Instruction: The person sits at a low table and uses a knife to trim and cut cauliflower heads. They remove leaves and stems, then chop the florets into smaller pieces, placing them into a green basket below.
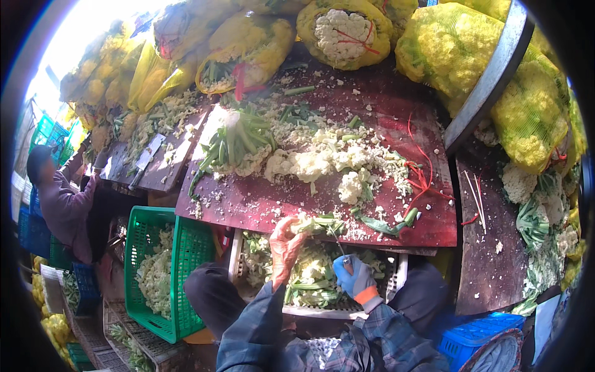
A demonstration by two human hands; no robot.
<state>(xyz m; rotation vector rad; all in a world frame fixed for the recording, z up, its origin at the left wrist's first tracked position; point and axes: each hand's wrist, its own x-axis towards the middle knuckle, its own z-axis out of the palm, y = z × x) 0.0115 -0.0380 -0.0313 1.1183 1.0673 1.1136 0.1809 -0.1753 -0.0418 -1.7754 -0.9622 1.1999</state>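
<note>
My bare left hand [285,246] pinches a piece of cauliflower [303,224] by its floret end, just above the table's front edge. Its green stem [325,223] points right, towards the thin blade of a knife [336,241]. My right hand [354,275], in a blue and grey glove with an orange cuff, grips the knife's handle. The blade reaches up to the stem; whether it cuts in I cannot tell. Below both hands a white plastic crate [310,312] holds florets and cut stems [314,290].
Cauliflower pieces [309,165] and crumbs litter the red tabletop [260,200], beside red ties [419,182]. A green crate [174,279] of florets stands left. Yellow net sacks [453,51] line the back, near a metal post [490,79]. A co-worker [69,200] sits left, by a cleaver [149,152].
</note>
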